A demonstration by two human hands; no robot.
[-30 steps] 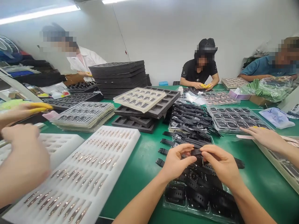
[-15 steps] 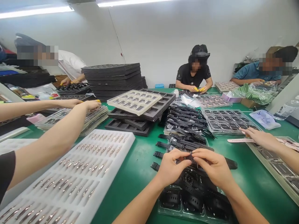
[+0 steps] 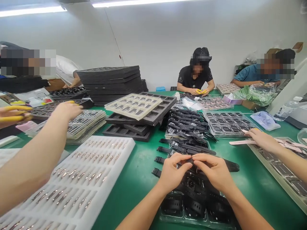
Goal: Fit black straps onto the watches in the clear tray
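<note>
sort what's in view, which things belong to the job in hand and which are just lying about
Seem to belong to the job:
left hand and right hand
black strap piece they pinch, mostly hidden
black-strapped smartwatches
clear plastic tray under them

Probably just lying about:
clear plastic bottle
pale purple plastic bag
stacked black foam trays
</note>
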